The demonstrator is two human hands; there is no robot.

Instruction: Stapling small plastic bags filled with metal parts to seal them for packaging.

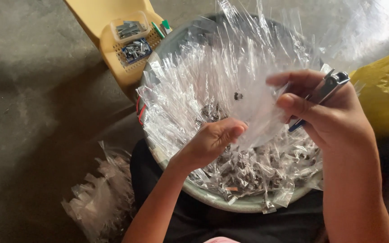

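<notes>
While the left hand [212, 141] pinches a clear bag [248, 96] over the basin [244, 203], fingers closed on its lower edge, the right hand [327, 114] grips a metal stapler [327, 87] at the bag's right edge. Crinkly clear bags fill the basin. Beyond the basin's left rim, a yellow chair [113, 27] holds a staples tub [129, 28].

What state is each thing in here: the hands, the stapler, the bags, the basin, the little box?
Left hand: pinching clear plastic bag.
Right hand: gripping silver metal stapler.
Round grey-green basin: heaped with small filled bags.
Clear plastic box: open, holding staples, on yellow plastic stool.
</notes>
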